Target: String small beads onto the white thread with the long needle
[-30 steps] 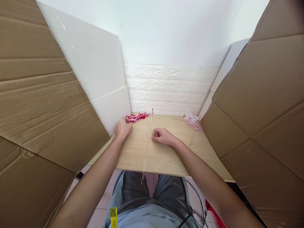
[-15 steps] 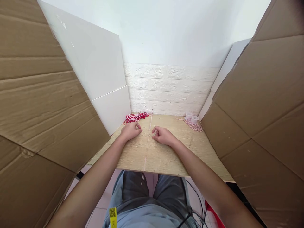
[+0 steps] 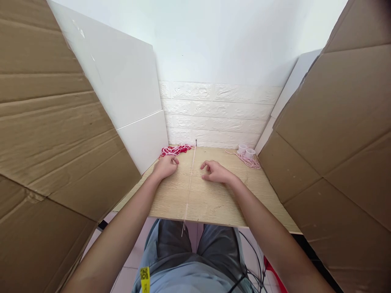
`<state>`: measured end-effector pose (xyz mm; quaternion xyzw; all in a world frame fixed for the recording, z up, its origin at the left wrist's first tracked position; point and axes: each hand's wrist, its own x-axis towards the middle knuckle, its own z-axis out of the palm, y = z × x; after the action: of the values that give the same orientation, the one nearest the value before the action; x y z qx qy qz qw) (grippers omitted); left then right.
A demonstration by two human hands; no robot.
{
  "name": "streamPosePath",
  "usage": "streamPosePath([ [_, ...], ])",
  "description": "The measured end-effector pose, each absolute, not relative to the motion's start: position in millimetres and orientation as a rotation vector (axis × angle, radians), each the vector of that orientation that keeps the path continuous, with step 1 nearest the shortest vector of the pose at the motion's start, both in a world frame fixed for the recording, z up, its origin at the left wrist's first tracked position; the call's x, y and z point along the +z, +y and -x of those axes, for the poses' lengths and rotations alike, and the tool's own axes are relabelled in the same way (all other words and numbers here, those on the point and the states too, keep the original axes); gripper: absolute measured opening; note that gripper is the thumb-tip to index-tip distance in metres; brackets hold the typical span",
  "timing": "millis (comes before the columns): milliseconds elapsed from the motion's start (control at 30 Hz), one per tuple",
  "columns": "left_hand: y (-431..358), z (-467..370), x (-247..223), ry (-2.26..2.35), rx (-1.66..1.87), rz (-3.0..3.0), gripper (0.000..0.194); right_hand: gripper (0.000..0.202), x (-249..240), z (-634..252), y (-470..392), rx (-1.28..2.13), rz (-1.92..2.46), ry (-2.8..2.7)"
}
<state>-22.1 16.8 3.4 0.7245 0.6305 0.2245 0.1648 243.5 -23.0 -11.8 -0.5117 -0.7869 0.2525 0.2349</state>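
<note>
A pale, thin cord [image 3: 190, 182] runs taut down the middle of the board, from a small dark nail [image 3: 196, 141] at the back to loose ends over the front edge. To its left is my left hand [image 3: 165, 167], closed with fingers curled in. My right hand [image 3: 216, 171] is on the other side, fingers bent inward and a gap showing between index finger and thumb. Whatever either hand grips is too fine or hidden to make out. Behind my left hand lies a tangle of red and pink-white cord [image 3: 175, 150].
At the back right, two small clear plastic cups [image 3: 249, 153] stand by a bundle of pink cord [image 3: 251, 162]. Tall cardboard panels [image 3: 61, 122] flank the wooden board [image 3: 220, 203]. A white brick-patterned wall [image 3: 214, 110] closes the back. Black cables [image 3: 259, 264] hang below on the right.
My hands have drawn apart, the left one to the left and the right one to the right, away from the middle cord. A faint thread between them no longer shows clearly.
</note>
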Motion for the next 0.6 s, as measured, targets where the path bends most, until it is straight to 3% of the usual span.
streamPosePath([
  [300,9.9,16.8,5.9,1.706,0.554,-2.138,0.027,0.008,-19.4,-227.1,-21.9,0.584,1.351,-2.211],
  [600,12.5,18.5,4.4,1.723,0.533,-2.149,0.030,0.011,-15.2,-227.1,-24.1,0.821,1.188,-1.912],
])
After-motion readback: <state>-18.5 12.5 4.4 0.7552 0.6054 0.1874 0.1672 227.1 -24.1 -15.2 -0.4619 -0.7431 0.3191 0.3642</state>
